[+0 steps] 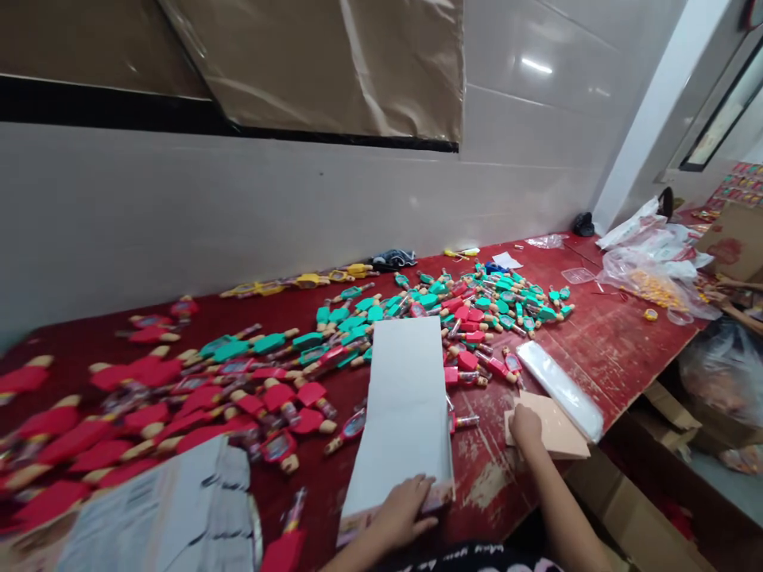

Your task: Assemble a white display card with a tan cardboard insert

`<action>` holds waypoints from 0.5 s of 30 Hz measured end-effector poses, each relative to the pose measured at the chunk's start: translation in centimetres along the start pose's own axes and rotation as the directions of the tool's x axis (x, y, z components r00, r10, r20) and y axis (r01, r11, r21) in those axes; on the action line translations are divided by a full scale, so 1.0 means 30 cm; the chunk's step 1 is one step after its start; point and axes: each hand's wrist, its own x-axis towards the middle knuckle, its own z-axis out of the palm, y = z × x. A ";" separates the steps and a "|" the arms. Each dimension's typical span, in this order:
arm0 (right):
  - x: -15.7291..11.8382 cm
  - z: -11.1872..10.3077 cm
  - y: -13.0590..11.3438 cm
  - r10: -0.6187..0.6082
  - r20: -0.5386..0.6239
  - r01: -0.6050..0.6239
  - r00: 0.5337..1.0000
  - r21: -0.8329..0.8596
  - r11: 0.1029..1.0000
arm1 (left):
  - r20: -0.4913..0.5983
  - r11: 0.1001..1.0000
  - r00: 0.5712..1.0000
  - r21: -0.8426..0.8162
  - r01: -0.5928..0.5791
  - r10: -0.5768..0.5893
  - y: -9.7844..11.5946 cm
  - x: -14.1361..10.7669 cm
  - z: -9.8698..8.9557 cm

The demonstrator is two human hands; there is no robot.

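My left hand [404,510] lies with fingers stretched and apart on the near end of a long white cardboard box [406,405], which looks unfolded along its length. My right hand [527,427] is closed at the left edge of a small stack of beige cards [557,429]; its fingertips are hidden. Just beyond those cards lies a bundle of clear plastic sleeves [563,389]. Around the box's far end spread many small toy-like pieces with tan ends, some green [358,327], some red [280,396].
Printed, flattened cartons [172,508] are stacked at the front left. Yellow pieces [310,280] lie along the wall. Plastic bags [656,262] fill the table's far right, near another person's arm [742,306]. Cardboard boxes [625,508] stand below the table's right edge.
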 end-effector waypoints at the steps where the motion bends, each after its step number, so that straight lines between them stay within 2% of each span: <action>1: -0.037 -0.048 -0.015 -0.009 -0.043 0.009 0.999 0.011 1.000 | -0.019 1.000 1.000 -0.010 0.005 -0.005 0.010 0.005 -0.023; 3: -0.135 -0.136 -0.054 -0.035 -0.133 0.041 0.990 0.044 0.998 | -0.090 0.997 0.996 -0.083 0.003 -0.011 0.053 0.010 -0.085; 4: -0.192 -0.170 -0.083 -0.076 -0.191 0.091 0.979 0.075 0.993 | -0.135 0.985 0.991 -0.174 -0.019 -0.005 0.086 0.010 -0.126; 5: -0.251 -0.193 -0.120 -0.149 -0.313 0.209 0.938 0.168 0.964 | -0.179 0.951 0.984 -0.301 -0.073 0.018 0.124 0.007 -0.170; 6: -0.309 -0.205 -0.164 -0.250 -0.412 0.364 0.876 0.227 0.904 | -0.189 0.881 0.980 -0.450 -0.146 0.066 0.165 0.000 -0.217; 8: -0.407 -0.196 -0.265 -0.503 -0.515 0.670 0.694 0.207 0.713 | -0.235 0.635 0.958 -0.718 -0.284 0.162 0.242 -0.023 -0.309; 9: -0.444 -0.180 -0.313 -0.619 -0.505 0.771 0.601 0.161 0.616 | -0.305 0.542 0.945 -0.777 -0.320 0.120 0.268 -0.039 -0.349; 10: -0.469 -0.161 -0.355 -0.709 -0.472 0.838 0.524 0.139 0.527 | -0.369 0.490 0.928 -0.800 -0.347 0.054 0.283 -0.058 -0.385; 11: -0.483 -0.140 -0.387 -0.772 -0.429 0.878 0.469 0.136 0.458 | -0.425 0.470 0.905 -0.804 -0.363 -0.030 0.285 -0.079 -0.414; 12: -0.487 -0.122 -0.406 -0.798 -0.398 0.891 0.452 0.154 0.427 | -0.467 0.465 0.876 -0.806 -0.366 -0.119 0.273 -0.102 -0.437; 13: -0.480 -0.108 -0.413 -0.784 -0.397 0.878 0.478 0.185 0.442 | -0.488 0.458 0.850 -0.813 -0.360 -0.198 0.249 -0.124 -0.453; 14: -0.464 -0.097 -0.409 -0.730 -0.423 0.842 0.537 0.216 0.495 | -0.495 0.445 0.828 -0.824 -0.351 -0.264 0.217 -0.147 -0.463; 15: -0.443 -0.091 -0.397 -0.631 -0.469 0.778 0.618 0.251 0.575 | -0.498 0.431 0.801 -0.835 -0.341 -0.332 0.179 -0.169 -0.468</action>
